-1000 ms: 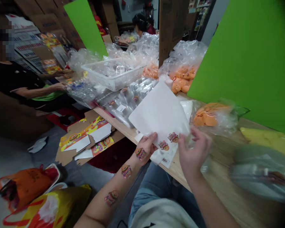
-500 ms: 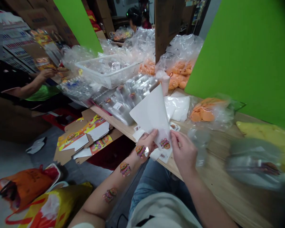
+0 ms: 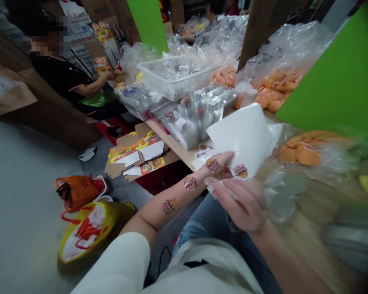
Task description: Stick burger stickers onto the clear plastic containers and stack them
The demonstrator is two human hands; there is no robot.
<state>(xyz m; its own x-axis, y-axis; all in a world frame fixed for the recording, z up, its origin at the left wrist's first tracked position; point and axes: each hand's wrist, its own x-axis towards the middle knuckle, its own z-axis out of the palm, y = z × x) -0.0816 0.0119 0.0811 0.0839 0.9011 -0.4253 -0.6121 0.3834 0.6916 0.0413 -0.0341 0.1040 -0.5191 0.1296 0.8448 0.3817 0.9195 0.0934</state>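
**A:** What's the person at the table holding?

**B:** A white sheet (image 3: 242, 141), raised just above the table (image 3: 168, 141) at about 1 o'clock from their lap. A sticker (image 3: 241, 170) sits near its lower edge.

**A:** How's the left hand (image 3: 217, 166)?

**B:** Nearly flat, fingers stretched out, touching the sheet's lower edge. The thumb's hidden, so I can't tell whether it's gripping.

**A:** And the right hand (image 3: 239, 204)?

**B:** Curled and closed in, pinching the sheet's lower corner. It's a bit blurred, but it has hold.

**A:** Are those stickers on the left forearm (image 3: 178, 196)?

**B:** Yes, two there, and one more on the back of the left hand.

**A:** What's near the sheet?

**B:** Clear packs (image 3: 196, 118) lie at 12 o'clock, a white basket (image 3: 174, 79) behind them. At 2 o'clock there's a bag of orange pieces (image 3: 300, 153).

**A:** And further off?

**B:** At 10 o'clock, a co-worker (image 3: 70, 81) in black works at the table's far end. Printed cardboard (image 3: 138, 149) sits below the table's edge, and two shopping bags (image 3: 92, 230) lie on the floor at 9 o'clock.
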